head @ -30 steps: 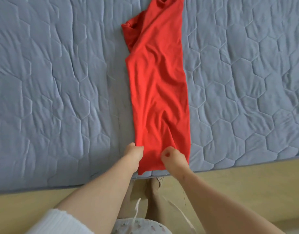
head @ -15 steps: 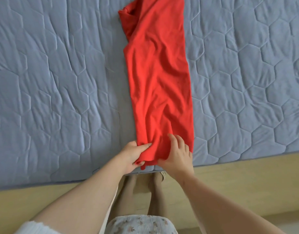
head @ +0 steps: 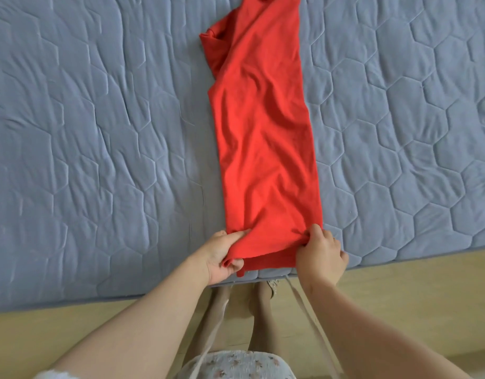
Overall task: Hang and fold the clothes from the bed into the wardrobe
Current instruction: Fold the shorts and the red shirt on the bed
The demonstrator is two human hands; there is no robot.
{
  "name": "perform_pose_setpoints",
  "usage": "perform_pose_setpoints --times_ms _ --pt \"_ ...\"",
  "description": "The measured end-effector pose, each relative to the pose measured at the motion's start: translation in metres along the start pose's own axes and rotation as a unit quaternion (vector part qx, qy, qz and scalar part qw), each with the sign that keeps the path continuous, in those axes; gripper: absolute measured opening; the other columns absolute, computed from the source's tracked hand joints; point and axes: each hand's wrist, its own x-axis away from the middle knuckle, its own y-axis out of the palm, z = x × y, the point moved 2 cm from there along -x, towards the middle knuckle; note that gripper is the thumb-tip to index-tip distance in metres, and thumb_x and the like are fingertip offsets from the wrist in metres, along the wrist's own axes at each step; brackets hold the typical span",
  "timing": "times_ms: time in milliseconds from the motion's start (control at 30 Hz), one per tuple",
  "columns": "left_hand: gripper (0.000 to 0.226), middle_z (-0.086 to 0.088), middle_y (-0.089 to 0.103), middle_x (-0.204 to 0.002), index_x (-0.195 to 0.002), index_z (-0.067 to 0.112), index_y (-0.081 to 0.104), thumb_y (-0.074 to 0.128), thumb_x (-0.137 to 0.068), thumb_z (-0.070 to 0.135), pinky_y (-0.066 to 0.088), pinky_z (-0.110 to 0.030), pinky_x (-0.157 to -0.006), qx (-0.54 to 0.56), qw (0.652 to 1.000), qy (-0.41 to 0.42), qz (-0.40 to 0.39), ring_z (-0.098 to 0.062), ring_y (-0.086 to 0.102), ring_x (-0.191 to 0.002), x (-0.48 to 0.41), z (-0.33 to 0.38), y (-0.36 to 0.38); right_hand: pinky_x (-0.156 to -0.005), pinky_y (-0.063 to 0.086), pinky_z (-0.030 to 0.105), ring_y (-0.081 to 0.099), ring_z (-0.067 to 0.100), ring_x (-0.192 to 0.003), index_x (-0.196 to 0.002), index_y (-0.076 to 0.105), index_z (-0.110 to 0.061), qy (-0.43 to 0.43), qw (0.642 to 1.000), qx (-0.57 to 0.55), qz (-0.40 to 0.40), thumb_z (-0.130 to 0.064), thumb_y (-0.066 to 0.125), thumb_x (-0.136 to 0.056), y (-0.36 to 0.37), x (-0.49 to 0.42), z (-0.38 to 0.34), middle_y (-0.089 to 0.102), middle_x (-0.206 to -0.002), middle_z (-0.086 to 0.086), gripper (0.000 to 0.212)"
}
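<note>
A: Report the near zone.
B: Floral-print fabric (head: 235,362) at the person's waist. Beyond it, bare legs stand on a wooden floor (head: 413,302) against the near edge of the bed (head: 99,173).
A: Hand status?
B: Left hand (head: 222,255): thumb on top, fingers beneath, pinching the near left corner of the red garment (head: 263,138). Right hand (head: 322,255): fingers curled over the near right corner, fabric bunched in the grip. Both hands sit at the bed's near edge.
A: Garment position?
B: Folded into a long narrow strip, lying flat on the grey-blue quilting. It runs from the near edge straight toward the far side and leaves the view. A sleeve (head: 212,47) protrudes at its far left.
</note>
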Motion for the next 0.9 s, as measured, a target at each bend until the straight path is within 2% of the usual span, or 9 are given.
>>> perform_pose_setpoints --times_ms 100,200,333,400,467,533,600,733,900 --pt "0.015 -0.001 0.053 -0.062 -0.081 0.015 0.050 0.064 -0.086 0.016 0.028 -0.014 -0.032 -0.108 0.993 0.021 0.048 -0.008 0.045 -0.042 -0.005 -0.003 -0.004 -0.082 0.035 0.039 0.047 0.033 -0.105 -0.108 0.053 -0.009 0.004 1.000 0.001 0.012 0.003 0.042 -0.080 -0.004 -0.002 0.018 0.050 -0.113 0.013 0.032" --pt "0.009 0.000 0.060 -0.076 -0.094 0.013 0.057 0.063 -0.088 0.016 0.044 -0.017 -0.042 -0.325 0.938 0.082 0.087 -0.008 0.057 -0.054 -0.012 -0.009 -0.007 -0.077 0.040 0.041 0.045 0.033 -0.100 -0.106 0.049 -0.007 -0.004 1.000 0.018 0.001 0.005 0.041 -0.082 -0.005 -0.004 0.032 0.046 -0.111 0.013 0.028" --pt "0.023 -0.014 0.064 -0.105 -0.111 0.002 0.058 0.058 -0.090 0.010 0.052 -0.032 -0.080 -0.415 0.893 0.126 0.123 -0.025 0.061 -0.089 -0.031 -0.013 -0.014 -0.076 0.043 0.038 0.044 0.030 -0.100 -0.106 0.047 -0.010 -0.012 0.997 0.062 -0.041 0.003 0.040 -0.083 -0.001 -0.008 0.047 0.044 -0.110 0.010 0.027" --pt "0.025 -0.015 0.063 -0.113 -0.111 0.005 0.056 0.059 -0.089 0.017 0.048 -0.037 -0.090 -0.507 0.834 0.119 0.184 -0.030 0.059 -0.101 -0.039 -0.013 -0.019 -0.084 0.041 0.039 0.042 0.031 -0.108 -0.108 0.048 -0.012 0.005 0.996 0.039 -0.083 -0.002 0.044 -0.083 0.004 -0.012 0.053 0.042 -0.116 0.009 0.027" --pt "0.032 -0.013 0.059 -0.114 -0.108 0.007 0.049 0.064 -0.085 0.025 0.045 -0.034 -0.088 -0.533 0.791 0.149 0.261 -0.030 0.056 -0.104 -0.042 -0.012 -0.021 -0.092 0.034 0.039 0.042 0.031 -0.113 -0.102 0.048 -0.015 0.040 0.992 -0.065 -0.098 -0.011 0.053 -0.078 0.005 -0.017 0.053 0.042 -0.116 0.005 0.025" --pt "0.054 -0.012 0.053 -0.117 -0.118 0.004 0.043 0.069 -0.081 0.032 0.040 -0.034 -0.089 -0.421 0.827 0.207 0.310 -0.029 0.053 -0.106 -0.041 -0.011 -0.019 -0.091 0.031 0.038 0.046 0.028 -0.110 -0.096 0.045 -0.016 0.050 0.978 -0.190 -0.065 -0.019 0.057 -0.073 0.004 -0.023 0.049 0.042 -0.107 0.001 0.026" --pt "0.063 -0.009 0.052 -0.118 -0.124 0.005 0.039 0.070 -0.079 0.036 0.040 -0.033 -0.090 -0.307 0.876 0.228 0.296 -0.025 0.053 -0.105 -0.042 -0.009 -0.012 -0.089 0.032 0.036 0.046 0.026 -0.110 -0.104 0.045 -0.014 0.045 0.965 -0.252 -0.056 -0.031 0.054 -0.069 0.005 -0.030 0.042 0.043 -0.110 0.001 0.040" --pt "0.037 -0.007 0.062 -0.103 -0.106 0.011 0.053 0.072 -0.080 0.029 0.046 -0.027 -0.074 -0.278 0.936 0.136 0.171 -0.019 0.059 -0.086 -0.051 -0.005 0.000 -0.101 0.037 0.038 0.045 0.023 -0.118 -0.136 0.034 -0.013 0.049 0.933 -0.336 -0.120 -0.022 0.065 -0.081 0.012 -0.051 0.032 0.043 -0.133 0.008 0.064" --pt "0.043 -0.017 0.066 -0.106 -0.111 0.000 0.059 0.074 -0.078 0.024 0.049 -0.043 -0.093 -0.247 0.952 0.099 0.153 -0.030 0.063 -0.099 -0.043 -0.004 0.003 -0.089 0.048 0.039 0.059 0.027 -0.098 -0.117 0.057 -0.010 0.054 0.934 -0.309 -0.173 -0.019 0.060 -0.087 0.007 -0.058 0.033 0.064 -0.111 0.010 0.031"
